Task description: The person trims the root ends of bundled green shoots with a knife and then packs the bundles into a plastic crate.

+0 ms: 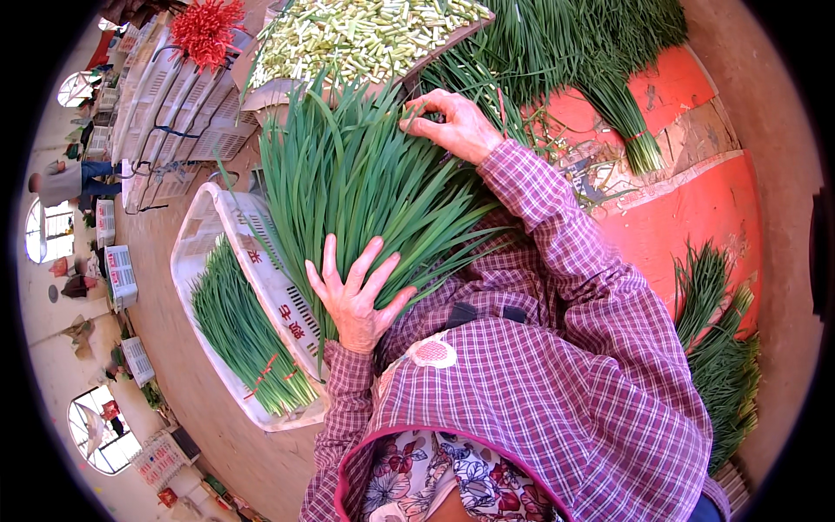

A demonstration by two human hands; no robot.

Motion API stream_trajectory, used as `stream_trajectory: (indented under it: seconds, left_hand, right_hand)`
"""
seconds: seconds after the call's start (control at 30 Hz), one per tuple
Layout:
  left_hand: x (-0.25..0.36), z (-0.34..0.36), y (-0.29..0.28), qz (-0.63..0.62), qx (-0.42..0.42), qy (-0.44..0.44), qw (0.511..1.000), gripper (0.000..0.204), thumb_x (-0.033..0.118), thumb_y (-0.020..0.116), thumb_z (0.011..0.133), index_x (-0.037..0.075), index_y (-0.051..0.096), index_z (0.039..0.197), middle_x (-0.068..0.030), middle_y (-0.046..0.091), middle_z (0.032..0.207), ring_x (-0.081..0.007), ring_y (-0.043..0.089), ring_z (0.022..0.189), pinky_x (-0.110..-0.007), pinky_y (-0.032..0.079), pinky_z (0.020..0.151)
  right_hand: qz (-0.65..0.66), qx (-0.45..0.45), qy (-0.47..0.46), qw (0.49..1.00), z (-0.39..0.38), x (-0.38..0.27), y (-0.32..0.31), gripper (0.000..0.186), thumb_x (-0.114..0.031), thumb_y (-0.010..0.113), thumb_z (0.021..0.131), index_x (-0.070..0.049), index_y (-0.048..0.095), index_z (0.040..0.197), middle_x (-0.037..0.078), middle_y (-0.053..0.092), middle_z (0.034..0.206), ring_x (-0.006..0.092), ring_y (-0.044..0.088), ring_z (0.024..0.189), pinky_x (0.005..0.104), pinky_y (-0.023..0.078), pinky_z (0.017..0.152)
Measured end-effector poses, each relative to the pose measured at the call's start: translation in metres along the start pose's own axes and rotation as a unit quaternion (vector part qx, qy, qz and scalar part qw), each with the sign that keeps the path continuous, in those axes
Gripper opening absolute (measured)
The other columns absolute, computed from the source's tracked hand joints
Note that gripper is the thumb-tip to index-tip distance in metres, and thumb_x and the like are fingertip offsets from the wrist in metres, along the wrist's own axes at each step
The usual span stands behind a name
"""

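Observation:
A large loose bunch of green chives (348, 174) lies across my lap, its flat leaves fanned out. My left hand (350, 296) rests on the near part of the bunch with fingers spread apart. At its far right edge, my right hand (452, 126) pinches chive leaves between thumb and forefinger. Just left of the bunch stands a white plastic crate (187, 248). Inside it are chives (243, 317) tied with red bands, their pale stem ends toward me.
Cut pale stem pieces (365, 39) fill a container ahead. More chives (565, 43) are heaped at the far right on a red surface (687, 209), with others (731, 391) at my right. Stacked white crates (196, 96) and red ties (207, 33) stand far left; a person (65, 183) is beyond.

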State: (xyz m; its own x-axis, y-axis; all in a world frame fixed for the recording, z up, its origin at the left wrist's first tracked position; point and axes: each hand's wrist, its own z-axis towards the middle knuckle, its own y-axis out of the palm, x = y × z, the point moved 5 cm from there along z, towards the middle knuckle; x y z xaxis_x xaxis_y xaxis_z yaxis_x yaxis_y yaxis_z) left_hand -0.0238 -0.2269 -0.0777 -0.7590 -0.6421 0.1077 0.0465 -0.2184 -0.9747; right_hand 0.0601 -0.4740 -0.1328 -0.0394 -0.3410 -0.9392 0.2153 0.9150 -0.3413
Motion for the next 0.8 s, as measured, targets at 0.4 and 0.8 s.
stream_trajectory:
  seconds: [0.4, 0.8]
  left_hand:
    - [0.002, 0.004, 0.001, -0.011, 0.001, 0.006, 1.000, 0.053, 0.041, 0.077, 0.058, 0.025, 0.064, 0.107, 0.0072, 0.050, 0.129, -0.0350, 0.027, 0.131, -0.063, 0.013, 0.102]
    - [0.003, 0.004, 0.001, -0.017, -0.003, -0.003, 1.000, 0.052, 0.040, 0.078, 0.057, 0.024, 0.065, 0.105, 0.0076, 0.051, 0.128, -0.0340, 0.026, 0.131, -0.063, 0.011, 0.103]
  right_hand:
    - [0.387, 0.250, 0.018, 0.887, -0.012, -0.007, -0.040, 0.026, -0.030, 0.059, 0.086, -0.005, 0.063, 0.091, 0.002, 0.062, 0.090, 0.0121, 0.055, 0.087, 0.0290, 0.041, 0.085]
    - [-0.021, 0.171, -0.198, 0.965, -0.027, -0.051, -0.013, 0.020, -0.027, 0.070, 0.074, -0.012, 0.067, 0.088, 0.007, 0.057, 0.100, 0.0243, 0.050, 0.097, 0.0372, 0.037, 0.089]
